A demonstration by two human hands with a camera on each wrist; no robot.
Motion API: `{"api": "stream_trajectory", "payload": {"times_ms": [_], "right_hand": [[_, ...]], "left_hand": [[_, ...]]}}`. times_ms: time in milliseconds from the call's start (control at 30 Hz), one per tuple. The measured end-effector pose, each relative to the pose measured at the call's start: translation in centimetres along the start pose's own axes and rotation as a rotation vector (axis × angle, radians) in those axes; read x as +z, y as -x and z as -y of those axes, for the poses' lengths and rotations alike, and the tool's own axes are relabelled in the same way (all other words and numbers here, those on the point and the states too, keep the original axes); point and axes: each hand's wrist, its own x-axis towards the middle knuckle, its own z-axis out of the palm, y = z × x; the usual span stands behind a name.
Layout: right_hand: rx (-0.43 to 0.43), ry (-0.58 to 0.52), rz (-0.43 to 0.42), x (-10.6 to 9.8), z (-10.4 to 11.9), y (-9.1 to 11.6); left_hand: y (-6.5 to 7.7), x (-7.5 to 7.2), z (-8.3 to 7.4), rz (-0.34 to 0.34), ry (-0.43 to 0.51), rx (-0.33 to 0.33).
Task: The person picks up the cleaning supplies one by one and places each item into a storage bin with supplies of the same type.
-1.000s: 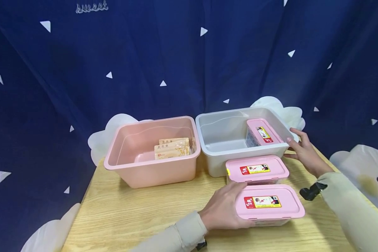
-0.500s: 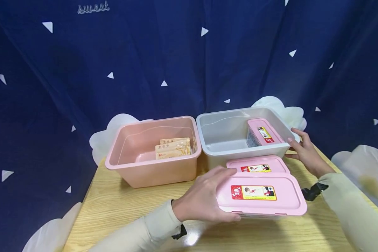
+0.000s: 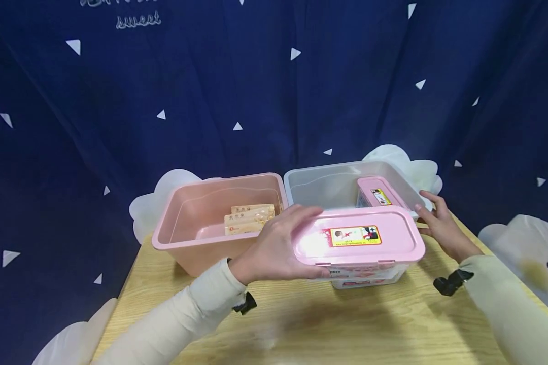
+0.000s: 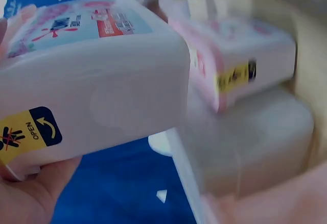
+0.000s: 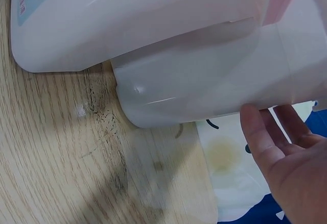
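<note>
My left hand (image 3: 274,246) grips the left end of a pink-lidded plastic box (image 3: 397,225), thumb on the near side and fingers across the far edge. The box hangs above the table; its white end with an "OPEN" sticker (image 4: 46,124) faces the left wrist camera. Behind and below it, a second such box (image 3: 370,282) stands on the table against the grey bin (image 3: 321,187), mostly hidden. My right hand (image 3: 445,228) holds that bin at its front right corner, thumb and fingers at the rim. Inside the bin, on its right side, lies a third pink-lidded box (image 3: 375,186).
To the left of the grey bin stands a pink bin (image 3: 187,218) with several yellowish packets (image 3: 251,218) in it. Both bins sit toward the back of a wooden table (image 3: 301,329). A dark blue curtain (image 3: 201,76) hangs behind them.
My left hand has lifted the front box off the table and moved it up and back toward the grey bin, over the second box. The right hand has stayed at the bin's corner.
</note>
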Motion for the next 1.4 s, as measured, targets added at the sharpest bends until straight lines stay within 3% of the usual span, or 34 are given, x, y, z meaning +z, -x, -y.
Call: {"api": "stream_trajectory", "payload": {"times_ms": [167,333,600,933,1133,1400], "right_hand": [[-0.010,0.016,-0.003,0.2,-0.3,0.1],[-0.008,0.009,-0.003,0.2,-0.2,0.0],[-0.005,-0.009,0.004,0.2,-0.5,0.0],[0.010,-0.032,0.010,0.9,0.0,-0.4],[-0.011,-0.044,0.008,0.4,0.3,0.1],[-0.026,-0.035,-0.007,0.0,0.2,0.1]], "left_hand": [[-1.5,-1.7,1.0,-0.022,-0.027,0.024],[-3.1,-3.0,1.7,-0.050,-0.027,-0.001],[-6.3,-3.3,3.2,-0.065,-0.029,-0.007],[-9.0,-3.7,5.3,-0.119,-0.101,-0.135],[-10.1,-3.1,6.0,-0.115,-0.077,-0.187],[-11.6,-0.7,8.0,-0.085,-0.059,-0.259]]}}
